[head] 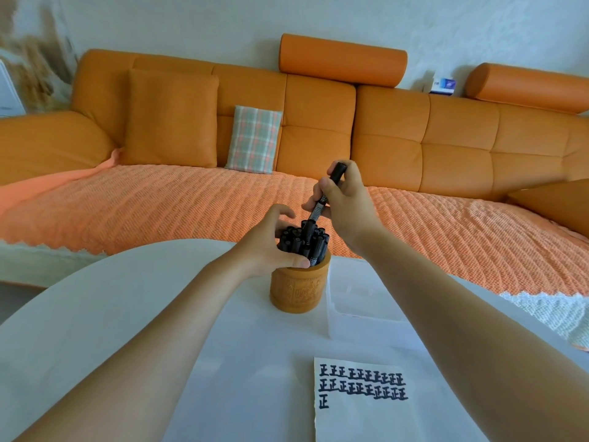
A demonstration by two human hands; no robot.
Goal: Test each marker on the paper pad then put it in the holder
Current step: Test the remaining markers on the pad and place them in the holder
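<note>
Black marker (319, 208) is tilted, cap end up and away, lower end just entering the holder (299, 291) among the packed markers (294, 239). Right hand (347, 199) pinches it mid-barrel between thumb and fingertips, other fingers curled behind; the high grip probably leaves the lower end free to find a gap. Holder looks nearly full, so the slot is tight and the tilt likely helps wedge it in.

Left hand (271, 245) steadies the holder: thumb pressed on the front rim, fingers spread and curved round the far side of the bunch, seemingly keeping the markers from shifting and the holder from tipping.

Holder stands upright on the white table (95, 314). Just to its right sits a clear plastic box (366, 301); I can't make out anything in it. Paper pad (360, 409) lies nearer the person, with two full rows of black test marks plus one more, so the task looks close to done.

Behind the table: orange sofa (382, 138) with a plaid cushion (254, 138).
</note>
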